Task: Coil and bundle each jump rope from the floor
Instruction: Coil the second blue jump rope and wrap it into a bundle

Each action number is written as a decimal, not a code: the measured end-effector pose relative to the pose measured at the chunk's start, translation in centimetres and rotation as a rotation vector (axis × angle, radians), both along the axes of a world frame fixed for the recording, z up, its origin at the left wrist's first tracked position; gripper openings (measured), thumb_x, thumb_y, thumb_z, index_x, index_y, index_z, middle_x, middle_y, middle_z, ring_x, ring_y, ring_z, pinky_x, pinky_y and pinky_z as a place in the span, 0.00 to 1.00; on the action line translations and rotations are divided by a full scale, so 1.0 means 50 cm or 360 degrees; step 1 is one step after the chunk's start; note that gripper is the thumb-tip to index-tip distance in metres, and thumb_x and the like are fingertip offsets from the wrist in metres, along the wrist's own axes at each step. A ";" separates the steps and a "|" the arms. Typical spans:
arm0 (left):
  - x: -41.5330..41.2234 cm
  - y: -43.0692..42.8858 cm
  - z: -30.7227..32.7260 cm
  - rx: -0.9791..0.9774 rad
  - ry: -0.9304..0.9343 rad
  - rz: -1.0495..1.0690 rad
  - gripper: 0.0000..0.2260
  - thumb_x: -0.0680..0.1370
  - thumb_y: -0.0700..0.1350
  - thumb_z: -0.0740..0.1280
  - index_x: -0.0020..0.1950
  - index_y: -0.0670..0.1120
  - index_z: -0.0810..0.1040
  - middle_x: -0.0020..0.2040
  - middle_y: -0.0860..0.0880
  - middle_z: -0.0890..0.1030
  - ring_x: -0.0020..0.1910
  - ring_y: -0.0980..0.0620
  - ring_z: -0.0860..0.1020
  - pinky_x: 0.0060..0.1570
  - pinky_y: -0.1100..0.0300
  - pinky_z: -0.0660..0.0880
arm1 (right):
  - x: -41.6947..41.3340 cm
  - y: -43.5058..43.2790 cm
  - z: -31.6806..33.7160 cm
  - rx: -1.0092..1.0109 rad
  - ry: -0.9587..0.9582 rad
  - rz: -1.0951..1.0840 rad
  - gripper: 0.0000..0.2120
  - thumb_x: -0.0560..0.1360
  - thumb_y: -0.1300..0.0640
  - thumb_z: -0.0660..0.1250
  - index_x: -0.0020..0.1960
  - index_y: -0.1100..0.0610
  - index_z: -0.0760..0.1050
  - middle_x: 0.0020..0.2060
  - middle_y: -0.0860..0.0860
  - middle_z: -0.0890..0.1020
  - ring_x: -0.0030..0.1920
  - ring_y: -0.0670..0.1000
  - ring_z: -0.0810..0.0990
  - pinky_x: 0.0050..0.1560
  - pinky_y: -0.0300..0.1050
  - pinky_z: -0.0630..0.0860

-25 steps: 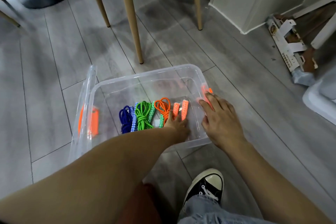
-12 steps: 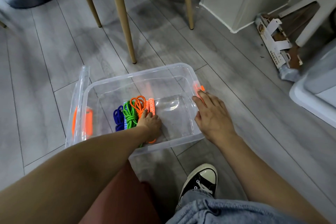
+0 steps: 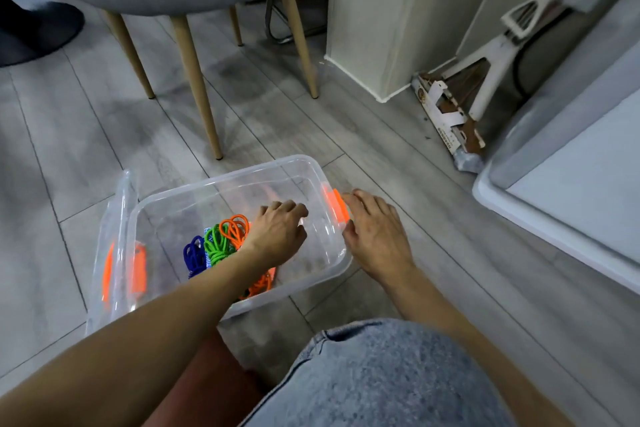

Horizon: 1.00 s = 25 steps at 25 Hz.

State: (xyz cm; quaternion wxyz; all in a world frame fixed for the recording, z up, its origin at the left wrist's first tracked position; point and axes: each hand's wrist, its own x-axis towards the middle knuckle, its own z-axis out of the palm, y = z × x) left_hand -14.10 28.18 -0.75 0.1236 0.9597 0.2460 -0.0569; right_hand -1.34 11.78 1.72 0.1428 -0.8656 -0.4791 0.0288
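- The clear lid (image 3: 116, 218) leans upright against the left wall of the clear bin (image 3: 239, 173), which sits on the floor.
- Three coiled jump ropes lie side by side in the bin's left half: blue bundle (image 3: 194, 255), green bundle (image 3: 215, 246), orange bundle (image 3: 235, 227).
- Each bundle's long axis runs away from you, with its looped end pointing at the far wall.
- Your left hand (image 3: 277, 232) hangs inside the bin, just right of the orange bundle. Its fingers bend downward with the tips hidden, so a grasp cannot be told.
- Your right hand (image 3: 375, 236) rests on the bin's right rim beside the orange latch (image 3: 334, 206), fingers released and flat.
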 end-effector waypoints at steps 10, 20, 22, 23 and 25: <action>0.091 -0.164 0.320 0.0132 -0.0505 -0.0336 0.19 0.79 0.51 0.61 0.71 0.55 0.71 0.72 0.52 0.70 0.71 0.47 0.67 0.68 0.48 0.62 | 0.015 -0.186 0.222 0.0092 -0.0187 -0.0407 0.25 0.76 0.54 0.64 0.73 0.52 0.67 0.70 0.52 0.72 0.67 0.55 0.72 0.65 0.54 0.70; 0.171 -0.381 0.535 0.0101 -0.0710 -0.0850 0.18 0.78 0.51 0.62 0.69 0.55 0.70 0.68 0.54 0.71 0.67 0.47 0.69 0.63 0.47 0.66 | 0.032 -0.464 0.426 0.0147 -0.0469 -0.0757 0.26 0.77 0.55 0.64 0.75 0.52 0.66 0.74 0.53 0.69 0.68 0.58 0.72 0.67 0.53 0.68; 0.187 -0.431 0.560 0.0118 -0.0776 -0.0957 0.18 0.78 0.50 0.62 0.69 0.55 0.71 0.69 0.54 0.72 0.67 0.47 0.70 0.64 0.47 0.66 | 0.036 -0.522 0.446 0.0126 -0.0512 -0.0822 0.27 0.78 0.54 0.64 0.76 0.52 0.65 0.76 0.54 0.67 0.70 0.58 0.71 0.68 0.54 0.68; 0.195 -0.461 0.569 0.0114 -0.0810 -0.1008 0.18 0.78 0.50 0.62 0.69 0.54 0.71 0.69 0.54 0.71 0.68 0.47 0.70 0.65 0.47 0.66 | 0.036 -0.549 0.452 0.0113 -0.0515 -0.0846 0.28 0.78 0.54 0.64 0.77 0.52 0.64 0.76 0.54 0.66 0.71 0.59 0.70 0.69 0.55 0.67; 0.209 -0.534 0.578 0.0081 -0.0839 -0.1080 0.18 0.79 0.51 0.62 0.69 0.54 0.71 0.71 0.52 0.70 0.70 0.46 0.68 0.67 0.47 0.65 | 0.030 -0.603 0.460 0.0106 -0.0516 -0.0894 0.28 0.78 0.53 0.64 0.77 0.52 0.63 0.77 0.54 0.65 0.72 0.58 0.70 0.69 0.55 0.67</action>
